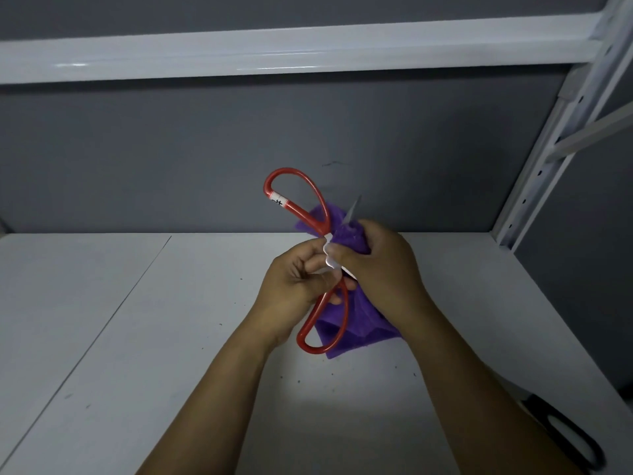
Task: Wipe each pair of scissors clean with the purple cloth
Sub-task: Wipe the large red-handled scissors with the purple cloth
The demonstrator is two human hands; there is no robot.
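Grips red-handled scissors point(290, 207) in left hand point(294, 279), fingers curled near the pivot, handles spread wide, raised above white table point(137, 337). Clasps purple cloth point(346, 238) round one blade with right hand point(380, 262), blade tip poking out above. Also noted at table's near right edge: black-handled scissors point(568, 437).

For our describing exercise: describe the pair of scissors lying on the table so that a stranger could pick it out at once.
Start at the white table and follow its right edge towards the person. There, at the bottom right of the view, lies a pair of scissors, only partly in view. Its handle is black, unlike the red scissors held above the table.
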